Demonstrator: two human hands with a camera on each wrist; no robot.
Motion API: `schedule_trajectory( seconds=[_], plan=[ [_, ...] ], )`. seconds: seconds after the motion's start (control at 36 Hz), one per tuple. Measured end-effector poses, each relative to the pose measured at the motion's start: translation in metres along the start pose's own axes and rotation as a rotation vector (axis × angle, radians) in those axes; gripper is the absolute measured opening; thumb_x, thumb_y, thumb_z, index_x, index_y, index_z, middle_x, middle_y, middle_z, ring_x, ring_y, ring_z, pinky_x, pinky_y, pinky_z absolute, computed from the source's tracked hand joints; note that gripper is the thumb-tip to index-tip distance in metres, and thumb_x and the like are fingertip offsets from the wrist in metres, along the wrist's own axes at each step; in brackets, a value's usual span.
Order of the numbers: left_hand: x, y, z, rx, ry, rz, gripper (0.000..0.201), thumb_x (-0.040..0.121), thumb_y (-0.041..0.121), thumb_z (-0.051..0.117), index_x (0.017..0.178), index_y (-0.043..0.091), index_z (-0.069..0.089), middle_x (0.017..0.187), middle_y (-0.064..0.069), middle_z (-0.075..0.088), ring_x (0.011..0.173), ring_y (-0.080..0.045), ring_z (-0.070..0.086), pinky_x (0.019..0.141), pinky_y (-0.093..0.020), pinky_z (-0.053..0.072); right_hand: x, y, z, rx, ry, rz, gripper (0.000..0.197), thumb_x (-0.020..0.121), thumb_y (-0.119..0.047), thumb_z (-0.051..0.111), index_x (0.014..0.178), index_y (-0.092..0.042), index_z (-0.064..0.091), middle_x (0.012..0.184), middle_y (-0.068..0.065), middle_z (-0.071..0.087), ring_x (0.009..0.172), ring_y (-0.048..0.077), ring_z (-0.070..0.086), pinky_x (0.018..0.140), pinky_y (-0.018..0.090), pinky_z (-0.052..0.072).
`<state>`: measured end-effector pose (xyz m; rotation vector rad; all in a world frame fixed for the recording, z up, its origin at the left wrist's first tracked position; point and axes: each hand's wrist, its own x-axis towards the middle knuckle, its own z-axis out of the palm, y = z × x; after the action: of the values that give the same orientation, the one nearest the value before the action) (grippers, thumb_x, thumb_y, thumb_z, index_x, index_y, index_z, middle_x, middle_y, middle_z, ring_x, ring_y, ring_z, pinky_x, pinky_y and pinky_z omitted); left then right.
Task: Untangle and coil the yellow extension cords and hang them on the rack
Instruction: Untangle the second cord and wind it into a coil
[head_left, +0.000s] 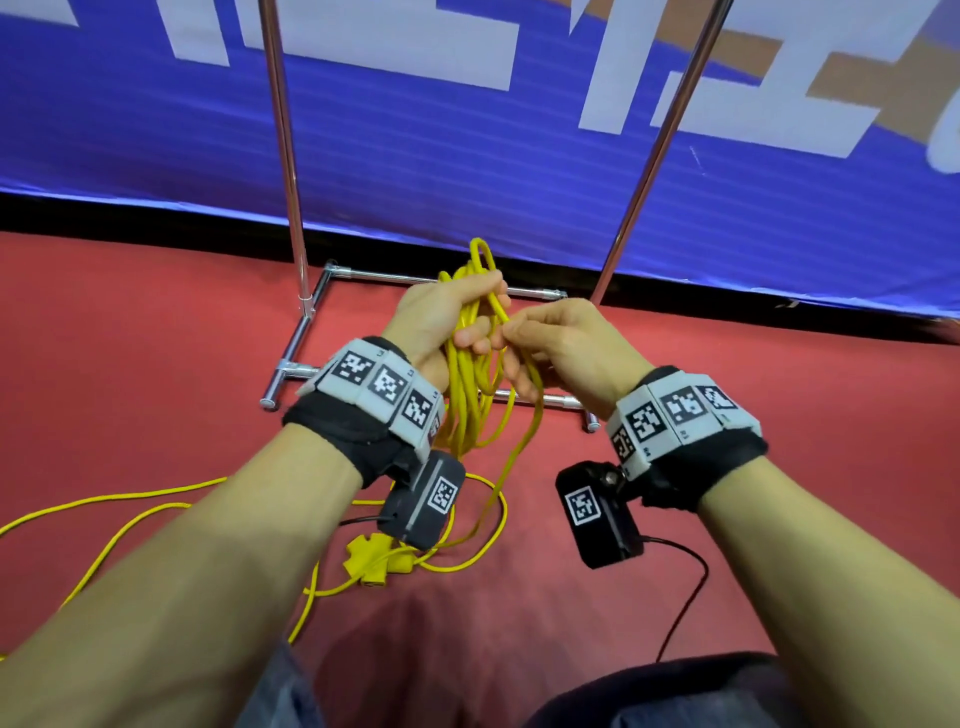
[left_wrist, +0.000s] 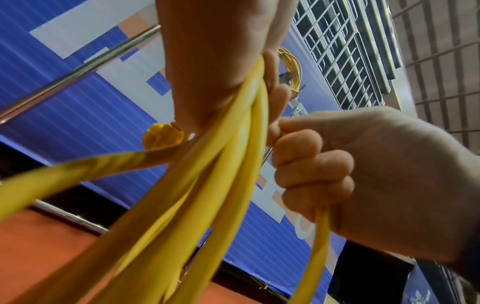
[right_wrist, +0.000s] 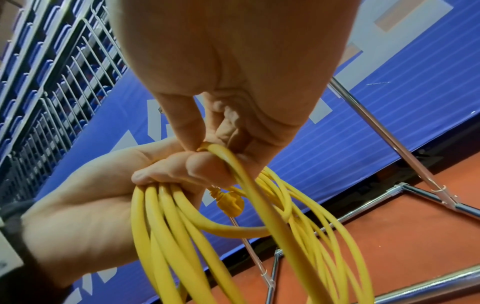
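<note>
My left hand (head_left: 470, 312) grips a bundle of yellow cord loops (head_left: 470, 400) in front of the chrome rack (head_left: 283, 156); the loops hang down below the fist. My right hand (head_left: 514, 338) pinches a single strand beside the left fingers. From that pinch the strand runs down to the floor. In the left wrist view the left hand (left_wrist: 270, 86) closes on the loops (left_wrist: 223, 168), with the right hand (left_wrist: 298, 148) curled round a strand. In the right wrist view the right hand (right_wrist: 205, 144) pinches the strand and a yellow plug (right_wrist: 230, 203) dangles by the coil (right_wrist: 176, 236).
Loose yellow cord (head_left: 104, 506) trails over the red floor to the left. Yellow plugs (head_left: 371, 564) lie below my wrists. The rack's base bars (head_left: 306, 332) sit on the floor before a blue banner (head_left: 467, 156). A black wire (head_left: 685, 603) runs from the right wrist camera.
</note>
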<state>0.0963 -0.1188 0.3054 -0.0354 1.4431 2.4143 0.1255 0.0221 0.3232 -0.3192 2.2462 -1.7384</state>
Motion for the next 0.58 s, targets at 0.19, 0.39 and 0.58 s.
schedule_trajectory(
  seconds=[0.19, 0.39, 0.58],
  plan=[
    [0.002, 0.011, -0.001, -0.036, 0.071, 0.105, 0.023, 0.098, 0.012, 0.049, 0.076, 0.005, 0.054, 0.072, -0.011, 0.050, 0.026, -0.005, 0.031, 0.034, -0.016, 0.032, -0.009, 0.013, -0.004, 0.077, -0.104, 0.105, 0.027, 0.099, -0.015, 0.046, 0.079, -0.004, 0.058, 0.064, 0.014, 0.058, 0.047, 0.019, 0.054, 0.049, 0.022, 0.046],
    [0.009, 0.027, -0.031, -0.191, 0.213, 0.176, 0.017, 0.096, 0.012, 0.053, 0.080, 0.006, 0.056, 0.069, -0.004, 0.057, 0.031, -0.005, 0.033, 0.038, -0.019, 0.035, -0.022, 0.030, -0.014, -0.012, -0.233, 0.220, 0.030, 0.101, -0.022, 0.044, 0.079, -0.005, 0.057, 0.059, 0.011, 0.060, 0.047, 0.019, 0.055, 0.048, 0.022, 0.043],
    [0.008, 0.013, -0.020, -0.067, 0.288, 0.185, 0.017, 0.093, 0.012, 0.061, 0.077, 0.005, 0.058, 0.070, -0.006, 0.061, 0.031, -0.006, 0.035, 0.039, -0.018, 0.036, -0.017, 0.012, -0.002, 0.064, -0.230, 0.095, 0.028, 0.100, -0.015, 0.044, 0.078, -0.004, 0.056, 0.052, 0.008, 0.058, 0.041, 0.019, 0.055, 0.041, 0.023, 0.042]
  ],
)
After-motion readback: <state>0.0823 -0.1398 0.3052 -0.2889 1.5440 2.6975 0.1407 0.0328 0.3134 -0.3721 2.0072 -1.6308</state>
